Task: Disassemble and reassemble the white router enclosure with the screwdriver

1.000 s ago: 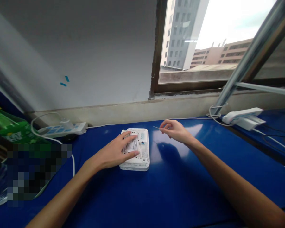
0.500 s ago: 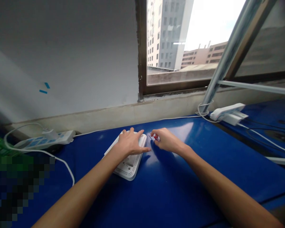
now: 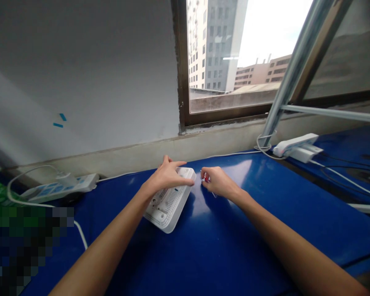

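Observation:
A white, flat router-like case point(image 3: 169, 213) with rows of vent holes stands slightly tilted on the blue table, its thick right side showing. My left hand point(image 3: 168, 174) grips it across the far part, thumb at the right edge and fingers over the far left side. Just to the right, my right hand point(image 3: 217, 181) is closed around a small screwdriver point(image 3: 206, 177), of which a red part of the handle shows between the fingers. Most of that tool is hidden by the hand, which stays apart from the case.
A white power strip point(image 3: 83, 183) with a plug and cable lies at the left against the wall. Another power strip point(image 3: 296, 144) sits at the right by a metal ladder-like frame point(image 3: 277, 111). A green bag point(image 3: 3, 195) is at the left edge.
My left hand has gone from spread over the case to gripping it, and the case has tilted so its right side shows. My right hand has moved slightly right and turned the screwdriver.

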Available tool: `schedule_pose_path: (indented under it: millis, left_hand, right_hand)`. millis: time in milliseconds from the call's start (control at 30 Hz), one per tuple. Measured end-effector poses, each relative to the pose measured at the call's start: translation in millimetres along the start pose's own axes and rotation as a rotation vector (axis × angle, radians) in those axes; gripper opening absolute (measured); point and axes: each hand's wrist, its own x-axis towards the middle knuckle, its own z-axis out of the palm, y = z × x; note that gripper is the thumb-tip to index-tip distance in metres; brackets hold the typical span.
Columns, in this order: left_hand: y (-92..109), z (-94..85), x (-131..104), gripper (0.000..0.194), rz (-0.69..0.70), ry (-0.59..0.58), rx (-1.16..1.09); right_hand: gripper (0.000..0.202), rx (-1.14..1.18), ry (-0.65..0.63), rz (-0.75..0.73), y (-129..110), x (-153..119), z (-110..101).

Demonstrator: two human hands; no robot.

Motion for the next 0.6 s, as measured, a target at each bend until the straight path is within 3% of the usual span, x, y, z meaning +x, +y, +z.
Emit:
schedule_pose_path:
  millis: [167, 300, 500, 600]
  left_hand:
    - [4, -24.8, -7, 0.071, 0.077, 0.254, -0.333]
    - [3, -28.8, -24, 0.078, 0.13, 0.453, -0.572]
    - [-16, -13.7, -56, 0.088, 0.227, 0.546, -0.705]
    - [-28, -16.1, -79, 0.109, 0.22, 0.518, -0.653]
  right_hand:
    - [0.016, -0.001, -0.016, 0.008, -2, 0, 1]
    - [0.016, -0.007, -0.014, 0.002, -3, 0, 3]
    - [0.016, 0.015, -0.016, -0.006, -2, 0, 7]
    - [0.014, 0.032, -0.016, -0.01, -1, -1, 9]
